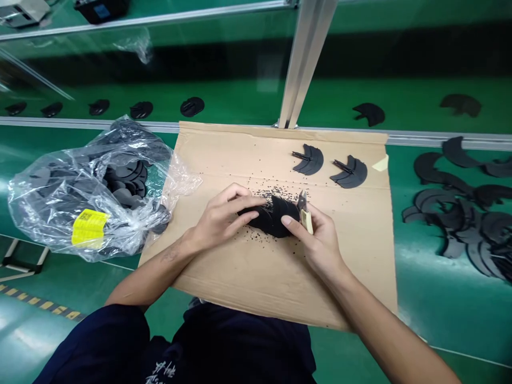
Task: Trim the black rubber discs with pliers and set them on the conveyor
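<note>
Between my hands is a black, flat, rounded part (272, 217), held just over the cardboard sheet (256, 282). My left hand (228, 216) pinches its left edge between thumb and fingers. In my right hand (318, 234) is a utility knife (305, 216) with a pale handle, its blade pointing up and away from me. The right thumb also presses on the right side of the black part. Small black shavings (276, 193) lie scattered around the part on the cardboard. Two similar black parts (308, 159) with slotted middles rest farther back on the sheet.
At left stands a clear plastic bag (52, 197) of black parts with a yellow label (89, 228). Many curved black pieces (460, 213) pile up on the green table at right. An aluminium post (306, 64) rises behind the cardboard, with more parts (192, 106) along the back.
</note>
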Tool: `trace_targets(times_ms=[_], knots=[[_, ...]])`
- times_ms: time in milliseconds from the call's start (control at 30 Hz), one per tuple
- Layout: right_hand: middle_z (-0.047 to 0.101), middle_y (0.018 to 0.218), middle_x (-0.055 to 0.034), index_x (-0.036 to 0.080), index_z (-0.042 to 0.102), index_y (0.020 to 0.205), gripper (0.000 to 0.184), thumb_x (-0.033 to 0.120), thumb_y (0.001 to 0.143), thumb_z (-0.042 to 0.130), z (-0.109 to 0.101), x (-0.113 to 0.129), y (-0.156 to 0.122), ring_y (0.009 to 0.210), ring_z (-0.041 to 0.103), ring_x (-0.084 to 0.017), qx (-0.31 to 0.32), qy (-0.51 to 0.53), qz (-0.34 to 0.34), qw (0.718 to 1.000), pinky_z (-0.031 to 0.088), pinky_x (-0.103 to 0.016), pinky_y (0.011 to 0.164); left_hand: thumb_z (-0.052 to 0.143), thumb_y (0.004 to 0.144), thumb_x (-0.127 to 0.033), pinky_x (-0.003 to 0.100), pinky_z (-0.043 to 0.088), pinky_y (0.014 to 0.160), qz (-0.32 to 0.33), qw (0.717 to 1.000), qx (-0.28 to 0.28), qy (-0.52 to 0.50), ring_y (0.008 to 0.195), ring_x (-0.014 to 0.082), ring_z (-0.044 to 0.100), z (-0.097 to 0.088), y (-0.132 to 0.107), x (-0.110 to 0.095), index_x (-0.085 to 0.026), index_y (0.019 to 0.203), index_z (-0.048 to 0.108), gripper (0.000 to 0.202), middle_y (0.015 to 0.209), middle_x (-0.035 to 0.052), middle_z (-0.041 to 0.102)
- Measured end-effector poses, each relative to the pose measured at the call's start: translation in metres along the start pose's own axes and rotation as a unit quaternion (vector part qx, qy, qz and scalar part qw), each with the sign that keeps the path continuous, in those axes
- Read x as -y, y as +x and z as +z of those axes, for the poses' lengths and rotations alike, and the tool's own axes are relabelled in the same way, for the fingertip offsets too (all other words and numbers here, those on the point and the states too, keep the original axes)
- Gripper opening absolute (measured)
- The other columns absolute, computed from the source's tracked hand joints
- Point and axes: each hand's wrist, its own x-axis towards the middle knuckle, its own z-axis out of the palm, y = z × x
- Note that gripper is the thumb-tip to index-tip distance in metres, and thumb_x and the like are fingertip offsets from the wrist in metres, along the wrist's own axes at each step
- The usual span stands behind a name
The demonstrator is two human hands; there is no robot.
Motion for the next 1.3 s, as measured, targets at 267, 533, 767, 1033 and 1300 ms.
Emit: trace_targets(times_ms=[267,533,767,1033,1300], knots=[[0.054,0.071,0.0025,0.022,0.060,0.079,0.033,0.050,0.079,0.077,0.003,-0.004,0.000,0.068,0.047,-0.014,-0.017,-0.031,-0.001,0.999,0.041,-0.029,0.064,0.071,0.089,-0.027,0.016,0.046,0.053,-0.192,0.960,-0.037,-0.198,0.057,0.0055,0.055,0.001,0.002,-0.005,-0.018,0.080,0.053,0.023,0.070,-0.0044,0.058],[0.060,0.076,0.0007,0.021,0.063,0.085,0.038,0.055,0.076,0.079,0.003,-0.004,-0.001,0.070,0.053,-0.015,0.020,-0.005,0.021,1.000,0.046,-0.029,0.064,0.073,0.087,-0.025,0.017,0.044,0.057,-0.192,0.968,-0.074,-0.144,0.062,0.0064,0.050,0.024,-0.011,-0.003,-0.019,0.097,0.061,0.018,0.070,-0.0056,0.052],[0.063,0.079,-0.0003,0.021,0.066,0.088,0.039,0.055,0.075,0.080,0.004,-0.004,-0.001,0.073,0.056,-0.017,0.014,0.018,0.022,1.000,0.050,-0.031,0.068,0.071,0.089,-0.022,0.018,0.047,0.064,-0.113,0.984,-0.119,-0.064,0.064,0.0064,0.051,0.025,-0.011,-0.003,-0.020,0.121,0.066,0.033,0.070,-0.0062,0.053],[0.061,0.077,0.0011,0.020,0.067,0.088,0.037,0.052,0.076,0.080,0.003,-0.001,-0.002,0.069,0.053,-0.014,0.015,-0.002,0.003,1.000,0.047,-0.029,0.066,0.068,0.091,-0.028,0.021,0.052,0.070,-0.156,0.982,-0.074,-0.082,0.075,0.0102,0.061,0.025,-0.009,-0.004,-0.017,0.106,0.069,0.018,0.087,0.0021,0.067],[0.059,0.074,0.0010,0.021,0.065,0.086,0.034,0.053,0.080,0.076,0.000,0.000,0.000,0.067,0.052,-0.015,0.040,-0.048,-0.023,0.998,0.046,-0.028,0.062,0.062,0.096,-0.033,0.019,0.053,0.061,-0.168,0.968,-0.034,-0.184,0.069,0.0109,0.065,0.024,-0.010,-0.002,-0.015,0.097,0.069,0.020,0.081,0.0034,0.071]])
